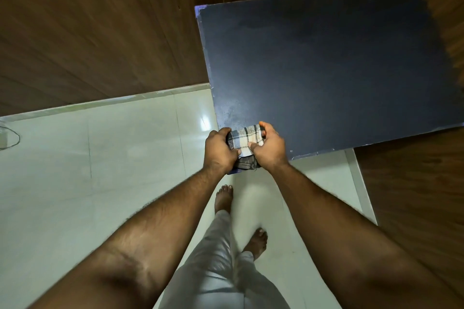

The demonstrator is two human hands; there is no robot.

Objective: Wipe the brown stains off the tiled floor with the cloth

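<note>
Two hands, one cloth: left hand (220,150) and right hand (270,149) both have their fingers curled tight around the plaid cloth (246,139), held at the 6 o'clock corner of the dark counter (326,63). Two bare feet stand on the tiled floor (88,170); the cloth's lower part is tucked behind the hands, and I can't make out any stains.

No legible text, label, brand, number or sign appears anywhere in view. The checked cloth (245,138) carries a woven pattern only; the dark bench (326,63) top bears no markings.
</note>
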